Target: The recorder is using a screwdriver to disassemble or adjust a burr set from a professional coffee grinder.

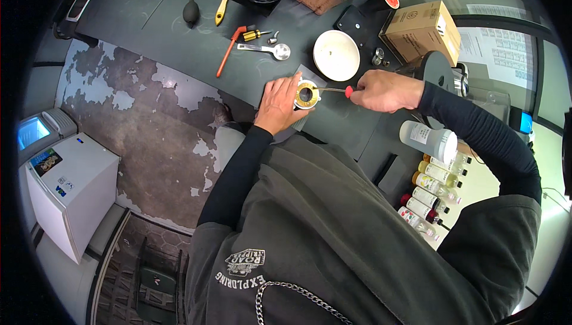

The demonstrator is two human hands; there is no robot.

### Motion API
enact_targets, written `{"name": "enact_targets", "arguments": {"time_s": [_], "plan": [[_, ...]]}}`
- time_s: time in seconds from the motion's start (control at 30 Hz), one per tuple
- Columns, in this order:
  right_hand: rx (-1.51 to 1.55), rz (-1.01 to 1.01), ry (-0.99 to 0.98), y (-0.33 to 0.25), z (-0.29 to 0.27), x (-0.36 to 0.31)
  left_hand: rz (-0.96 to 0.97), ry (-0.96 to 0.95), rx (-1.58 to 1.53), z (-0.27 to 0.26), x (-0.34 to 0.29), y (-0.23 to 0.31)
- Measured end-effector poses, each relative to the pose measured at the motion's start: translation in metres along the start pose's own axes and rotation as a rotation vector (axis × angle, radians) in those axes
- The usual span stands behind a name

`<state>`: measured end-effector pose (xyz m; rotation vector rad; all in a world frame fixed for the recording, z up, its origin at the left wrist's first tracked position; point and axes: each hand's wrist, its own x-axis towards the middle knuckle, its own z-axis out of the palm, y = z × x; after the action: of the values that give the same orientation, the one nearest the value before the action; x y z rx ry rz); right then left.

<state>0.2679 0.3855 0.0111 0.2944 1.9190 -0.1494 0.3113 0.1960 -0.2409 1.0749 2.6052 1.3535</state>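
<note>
My left hand (277, 101) is closed round the side of a small round white part with a brass-coloured ring (305, 104) and a dark hole in its middle. The part sits at the near edge of the dark counter. My right hand (387, 91) grips a screwdriver (348, 91) with a red end near the fingers; most of its handle is hidden in the fist. Its thin metal shaft points left, and the tip meets the rim of the ring or lies just over it. Beyond my hands rests a round cream dish (336, 56).
Beyond my left hand lie a metal spoon (281, 52), an orange-handled tool (229, 52), a yellow-black screwdriver (252, 35), a brush (221, 12) and a black blower bulb (191, 12). Rightward stand a cardboard box (424, 30), a translucent container (426, 140) and several bottles (437, 189).
</note>
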Motion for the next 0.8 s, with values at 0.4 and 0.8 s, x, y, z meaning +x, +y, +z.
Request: {"name": "enact_targets", "arguments": {"time_s": [0.4, 0.8], "plan": [[0.154, 0.073, 0.132, 0.001, 0.020, 0.000, 0.028, -0.027, -0.068, -0.002, 0.002, -0.014], [1.655, 0.467, -0.354, 0.022, 0.015, -0.007, 0.039, -0.131, 0.024, 0.003, 0.003, -0.017]]}}
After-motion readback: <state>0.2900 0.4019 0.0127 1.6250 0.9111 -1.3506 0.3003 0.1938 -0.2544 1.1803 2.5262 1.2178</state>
